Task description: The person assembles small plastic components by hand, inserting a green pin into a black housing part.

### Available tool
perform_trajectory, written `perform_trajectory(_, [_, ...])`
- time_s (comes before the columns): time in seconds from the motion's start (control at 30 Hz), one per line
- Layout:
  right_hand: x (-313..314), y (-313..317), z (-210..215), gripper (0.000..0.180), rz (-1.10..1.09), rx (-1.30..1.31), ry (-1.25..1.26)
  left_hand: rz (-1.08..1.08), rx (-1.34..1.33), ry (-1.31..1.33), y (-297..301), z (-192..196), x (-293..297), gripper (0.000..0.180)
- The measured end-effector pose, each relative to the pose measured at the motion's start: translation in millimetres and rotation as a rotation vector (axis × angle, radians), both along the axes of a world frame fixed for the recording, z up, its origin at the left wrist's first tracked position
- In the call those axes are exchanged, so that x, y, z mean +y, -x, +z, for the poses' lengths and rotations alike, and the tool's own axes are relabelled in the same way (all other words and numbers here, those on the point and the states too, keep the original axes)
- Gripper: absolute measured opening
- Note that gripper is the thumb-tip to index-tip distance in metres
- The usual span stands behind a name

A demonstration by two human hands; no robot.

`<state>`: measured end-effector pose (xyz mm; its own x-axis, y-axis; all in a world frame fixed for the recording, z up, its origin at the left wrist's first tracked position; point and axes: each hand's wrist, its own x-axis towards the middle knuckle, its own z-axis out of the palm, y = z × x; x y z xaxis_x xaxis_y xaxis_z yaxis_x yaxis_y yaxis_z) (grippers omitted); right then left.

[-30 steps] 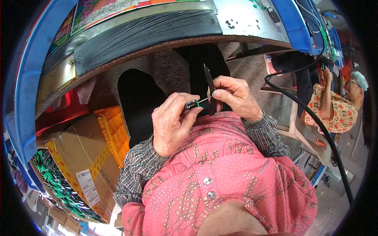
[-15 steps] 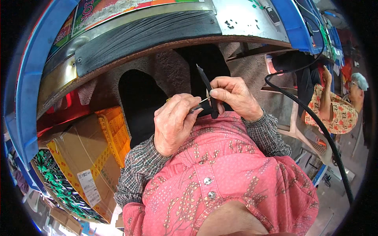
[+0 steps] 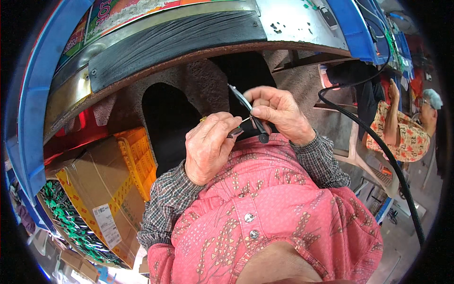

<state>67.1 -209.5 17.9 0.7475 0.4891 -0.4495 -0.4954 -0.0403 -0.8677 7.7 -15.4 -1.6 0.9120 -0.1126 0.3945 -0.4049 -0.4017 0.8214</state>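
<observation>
Above my lap, my left hand [image 3: 208,149] is closed in a pinch around a thin pale rod [image 3: 245,119]; a small dark piece shows under its fingertips, too hidden to name. My right hand [image 3: 283,112] grips a slender black strip [image 3: 240,98] between thumb and fingers. The strip slants, its pointed end up and to the left, its rounded end down near the pink clothing. The rod's tip meets the strip at the right thumb. Whether it goes into the strip, I cannot tell.
A workbench edge with a black board [image 3: 177,52] runs across the front. At left stand a cardboard box [image 3: 99,180] and an orange crate [image 3: 135,156]. A black cable [image 3: 378,137] hangs at right, where another person [image 3: 402,123] sits. Dark scraps [image 3: 275,28] lie on the bench.
The black strip has turned in my right hand: its pointed end has swung left and down, and its rounded end has shifted slightly right. My left hand has hardly moved.
</observation>
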Motion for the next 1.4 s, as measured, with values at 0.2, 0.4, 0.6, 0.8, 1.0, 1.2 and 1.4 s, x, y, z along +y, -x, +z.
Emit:
perform_trajectory(0.2, [-1, 0, -6, 0.021, 0.001, -0.085, -0.023, 0.019, 0.067, 0.103, 2, -1, -2, 0.029])
perform_trajectory(0.4, [1, -1, -2, 0.021, -0.004, -0.055, 0.028, 0.048, 0.183, 0.179, 0, -1, 0, 0.025])
perform_trajectory(0.6, [-2, -3, -1, 0.023, 0.035, -0.026, -0.04, 0.08, 0.302, 0.31, 1, 1, 2, 0.022])
perform_trajectory(0.8, [-1, -3, -6, 0.021, 0.045, -0.133, 0.024, 0.087, 0.411, 0.461, 4, -10, 2, 0.022])
perform_trajectory(1.0, [1, -5, -6, 0.018, 0.055, -0.217, 0.096, 0.083, 0.456, 0.534, 2, -5, 3, 0.02])
perform_trajectory(1.2, [3, -7, -16, 0.015, 0.055, -0.361, 0.043, 0.05, 0.585, 0.662, 0, -1, 4, 0.02])
perform_trajectory(1.4, [9, -3, -11, 0.017, -0.015, -0.19, -0.054, -0.006, 0.638, 0.841, -2, -4, 4, 0.019])
